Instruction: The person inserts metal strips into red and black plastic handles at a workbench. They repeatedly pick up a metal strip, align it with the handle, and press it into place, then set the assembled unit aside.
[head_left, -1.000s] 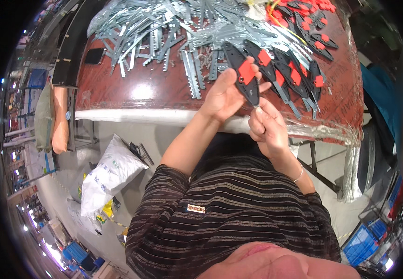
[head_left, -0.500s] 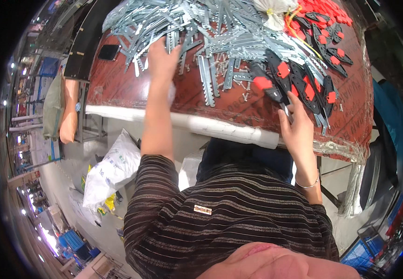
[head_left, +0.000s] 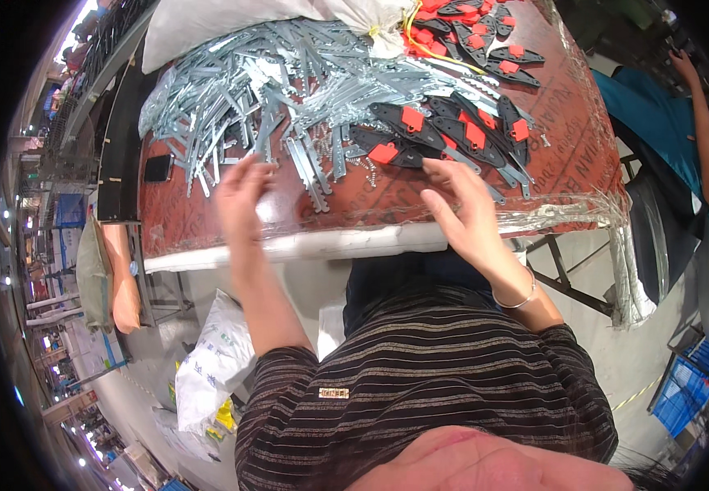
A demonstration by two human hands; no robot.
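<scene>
My left hand (head_left: 244, 196) is over the near left part of the table, just short of a big heap of notched metal strips (head_left: 231, 90). Motion smears its fingers, so any grip is unclear. My right hand (head_left: 467, 209) is open, thumb and fingers apart, with nothing between them. Right beyond its fingertips lies a cluster of black pointed pieces with red tabs (head_left: 473, 135), some with metal strips sticking out. Small coil springs (head_left: 364, 166) lie scattered between the strips and this cluster.
The table (head_left: 182, 217) has a reddish-brown top and a white padded front edge (head_left: 354, 243). A white sack (head_left: 264, 20) lies behind the strips, more red and black pieces (head_left: 501, 61) at the far right. A dark phone-like slab (head_left: 158, 168) is at left. Another person's arm (head_left: 706, 139) shows at right.
My right hand has let go of a black and red piece, which now lies with the cluster. My left hand has drawn back from the strips toward me. The view has shifted.
</scene>
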